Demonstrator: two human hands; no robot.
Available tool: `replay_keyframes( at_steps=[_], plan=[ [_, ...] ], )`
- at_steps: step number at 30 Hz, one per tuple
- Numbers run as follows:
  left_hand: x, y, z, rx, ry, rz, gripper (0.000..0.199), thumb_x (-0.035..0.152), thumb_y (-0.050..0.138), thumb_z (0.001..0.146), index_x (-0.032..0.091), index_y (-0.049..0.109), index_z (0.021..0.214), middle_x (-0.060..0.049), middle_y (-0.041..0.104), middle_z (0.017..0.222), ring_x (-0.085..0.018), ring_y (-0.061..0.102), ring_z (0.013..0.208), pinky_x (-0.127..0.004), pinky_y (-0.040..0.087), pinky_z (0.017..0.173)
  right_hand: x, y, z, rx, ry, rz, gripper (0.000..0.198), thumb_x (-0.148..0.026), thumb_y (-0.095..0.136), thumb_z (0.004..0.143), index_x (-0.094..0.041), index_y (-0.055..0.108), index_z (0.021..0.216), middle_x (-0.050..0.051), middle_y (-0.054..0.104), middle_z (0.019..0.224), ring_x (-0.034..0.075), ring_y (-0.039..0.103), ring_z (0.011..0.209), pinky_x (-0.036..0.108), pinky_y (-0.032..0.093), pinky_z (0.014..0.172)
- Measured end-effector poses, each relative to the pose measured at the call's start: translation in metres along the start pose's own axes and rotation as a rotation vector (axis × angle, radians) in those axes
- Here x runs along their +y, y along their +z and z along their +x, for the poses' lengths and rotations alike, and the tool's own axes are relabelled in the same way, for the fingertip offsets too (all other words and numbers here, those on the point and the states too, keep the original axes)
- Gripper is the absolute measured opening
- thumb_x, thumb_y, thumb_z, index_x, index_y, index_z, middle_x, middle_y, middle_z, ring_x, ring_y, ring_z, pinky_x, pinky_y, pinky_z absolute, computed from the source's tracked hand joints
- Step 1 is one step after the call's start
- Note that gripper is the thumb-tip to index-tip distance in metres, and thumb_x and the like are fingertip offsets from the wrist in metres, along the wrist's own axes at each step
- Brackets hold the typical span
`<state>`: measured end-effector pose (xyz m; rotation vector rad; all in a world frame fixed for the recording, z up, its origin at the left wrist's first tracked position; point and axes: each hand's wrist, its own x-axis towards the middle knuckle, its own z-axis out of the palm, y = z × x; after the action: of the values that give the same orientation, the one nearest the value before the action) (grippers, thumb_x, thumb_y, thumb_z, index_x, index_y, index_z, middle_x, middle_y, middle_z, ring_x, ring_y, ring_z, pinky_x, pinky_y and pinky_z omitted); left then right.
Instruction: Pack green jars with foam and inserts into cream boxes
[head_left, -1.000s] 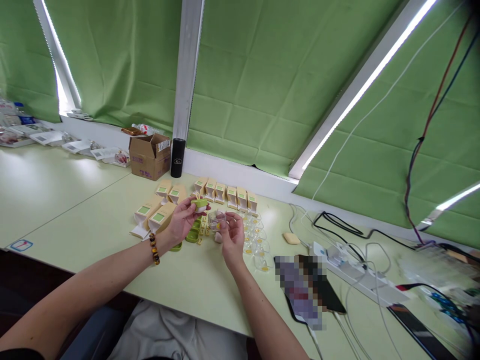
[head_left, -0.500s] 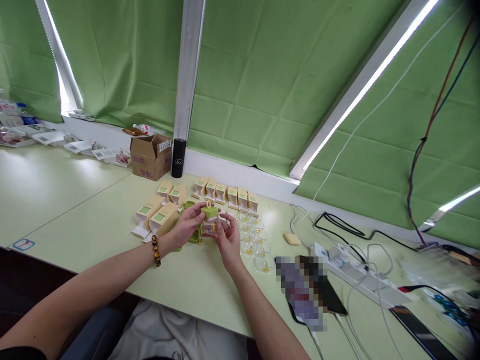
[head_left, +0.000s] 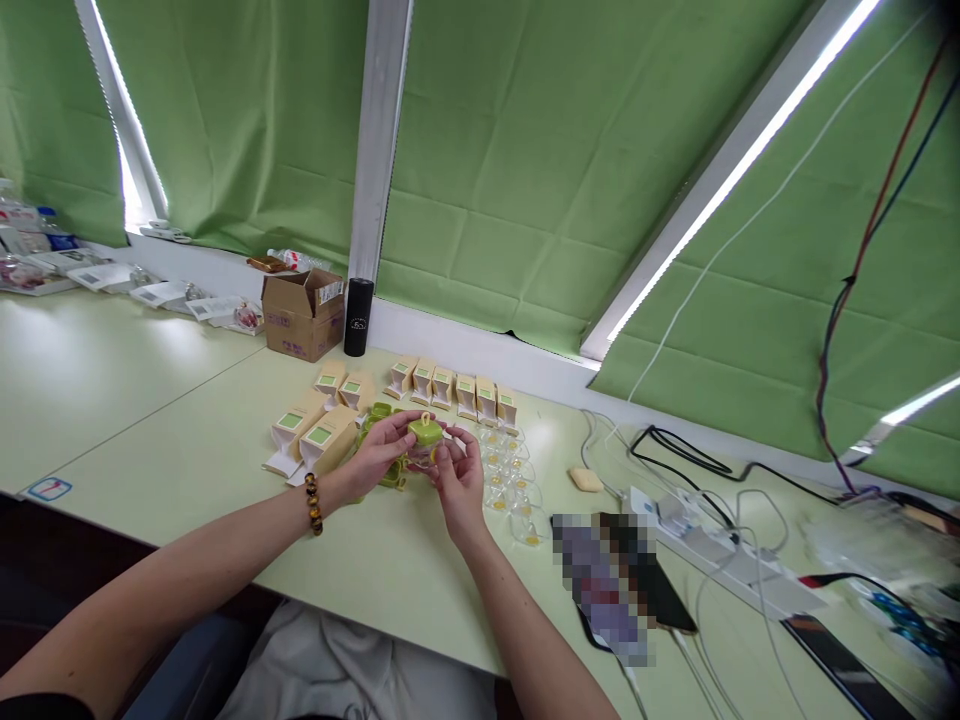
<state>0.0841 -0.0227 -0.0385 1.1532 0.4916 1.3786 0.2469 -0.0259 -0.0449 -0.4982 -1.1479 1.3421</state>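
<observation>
Pale green table. Left to right I see: open cardboard box, contents hidden; cream boxes; left hand, fingers pinching green lid; lid atop clear cup, between hands; right hand, fingers curled round cup; clear containers with yellow spots, in rows.

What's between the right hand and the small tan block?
In the head view, clear containers with yellow spots lie between the right hand and the tan block.

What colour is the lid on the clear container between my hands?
The lid is yellowish green, seen best in the head view.
</observation>
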Motion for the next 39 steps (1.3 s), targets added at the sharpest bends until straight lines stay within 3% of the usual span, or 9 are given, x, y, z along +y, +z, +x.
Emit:
replay_keyframes(
  at_steps=[7,16,27,39],
  plan=[
    [-0.0025,-0.0021,0.001,0.004,0.0,0.028,0.056,0.039,0.08,0.09,0.019,0.066,0.139,-0.018,0.069,0.137,-0.028,0.071,0.114,-0.031,0.057,0.086,-0.0011,0.0005,-0.0002,0.015,-0.005,-0.026,0.046,-0.048,0.081,0.089,-0.028,0.054,0.121,-0.001,0.071,0.099,0.015,0.074,0.081,0.031,0.068,0.072],
    [0.004,0.0034,-0.0016,0.04,0.005,0.06,0.049,0.041,0.082,0.087,0.02,0.069,0.13,-0.016,0.068,0.139,-0.028,0.068,0.119,-0.033,0.058,0.089,-0.0014,0.0007,-0.0012,0.016,0.003,-0.027,0.048,-0.048,0.08,0.09,-0.028,0.051,0.123,0.0,0.071,0.098,0.018,0.076,0.084,0.037,0.069,0.076],
    [-0.0012,-0.0005,-0.0015,0.055,0.007,0.061,0.048,0.04,0.083,0.087,0.019,0.068,0.128,-0.015,0.071,0.13,-0.024,0.07,0.105,-0.029,0.058,0.08,-0.0021,0.0014,-0.002,0.037,-0.01,-0.059,0.047,-0.05,0.079,0.09,-0.028,0.052,0.122,-0.003,0.069,0.09,0.013,0.07,0.071,0.025,0.062,0.062],
    [-0.0026,-0.0012,-0.0015,0.023,0.024,0.053,0.042,0.037,0.081,0.09,0.02,0.068,0.126,-0.014,0.071,0.13,-0.022,0.069,0.105,-0.028,0.058,0.082,-0.0054,0.0032,-0.0019,0.039,0.0,-0.046,0.049,-0.052,0.081,0.088,-0.028,0.051,0.12,0.0,0.074,0.099,0.013,0.072,0.074,0.025,0.062,0.062]
  ],
)
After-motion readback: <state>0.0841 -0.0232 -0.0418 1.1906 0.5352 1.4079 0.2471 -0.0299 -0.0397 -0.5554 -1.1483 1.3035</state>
